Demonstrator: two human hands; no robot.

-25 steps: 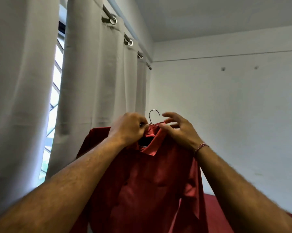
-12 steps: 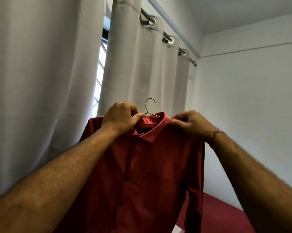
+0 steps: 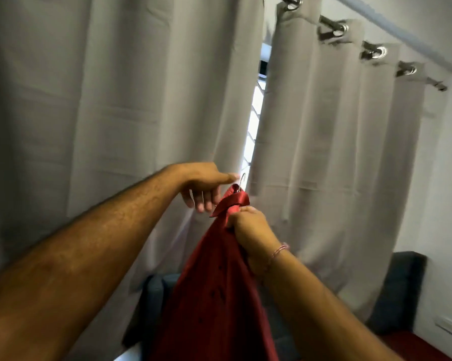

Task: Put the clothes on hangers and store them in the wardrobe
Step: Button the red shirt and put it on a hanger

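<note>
Only the metal hook of a hanger shows above the collar; the rest is hidden inside a red shirt, whose lower part is cut off by the frame's bottom edge. The right hand grips the shirt in a fist just below the collar, holding it up before grey curtains. The left hand hovers just beside the collar, fingers loosely extended, holding nothing. A dark seat behind is blurred.
</note>
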